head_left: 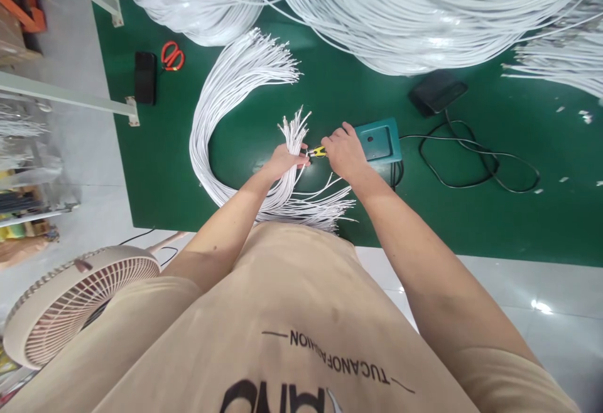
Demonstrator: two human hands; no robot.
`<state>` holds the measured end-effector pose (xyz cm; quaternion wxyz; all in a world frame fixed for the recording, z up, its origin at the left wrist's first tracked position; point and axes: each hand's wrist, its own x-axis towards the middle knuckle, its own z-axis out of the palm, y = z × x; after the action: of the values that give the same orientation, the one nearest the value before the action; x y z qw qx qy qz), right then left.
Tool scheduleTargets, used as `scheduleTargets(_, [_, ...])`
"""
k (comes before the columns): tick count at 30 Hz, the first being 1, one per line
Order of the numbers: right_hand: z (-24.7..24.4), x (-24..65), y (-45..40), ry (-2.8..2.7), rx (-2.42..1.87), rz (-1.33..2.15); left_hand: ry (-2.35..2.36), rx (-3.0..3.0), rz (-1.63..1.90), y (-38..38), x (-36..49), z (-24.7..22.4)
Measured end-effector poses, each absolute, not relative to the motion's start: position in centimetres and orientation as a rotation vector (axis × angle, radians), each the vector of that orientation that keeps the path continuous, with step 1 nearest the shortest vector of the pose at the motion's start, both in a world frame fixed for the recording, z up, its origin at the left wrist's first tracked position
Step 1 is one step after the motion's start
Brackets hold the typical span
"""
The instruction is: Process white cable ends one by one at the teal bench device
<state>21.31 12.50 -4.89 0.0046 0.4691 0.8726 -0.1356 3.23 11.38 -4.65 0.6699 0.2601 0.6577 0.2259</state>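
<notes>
My left hand [283, 160] is closed around a bunch of white cables [295, 132], whose cut ends fan out above the fingers. In my right hand [344, 152] is a pair of yellow-handled pliers [320, 151], with the jaws at the cables beside my left fingertips. Whether the jaws are closed on a cable is too small to tell. The rest of the white cable bundle [200, 118] curves in a loop to the left, and more loose ends lie near my body. Just right of my right hand is a teal tray-like device [377, 141], partly hidden by the hand.
Large coils of white cable [424, 17] cover the back of the green table [471, 225]. Red-handled scissors [173, 56] and a black phone-like object [146, 78] lie at the left. A black box [436, 93] with a looped cord sits at the right. A fan [89, 300] stands at lower left.
</notes>
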Motion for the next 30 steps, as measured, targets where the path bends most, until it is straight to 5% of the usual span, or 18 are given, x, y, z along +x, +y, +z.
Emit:
scheduleTargets(18, [-6.1,21.9,12.5,2.775,1.559,-0.619,1.564,0.597,0.453,11.6,4.2,-5.0])
scheduleTargets(30, [-5.6,24.1,11.2,2.523,2.101,-0.394,1.508,0.630,0.459,11.8,3.2,-4.4])
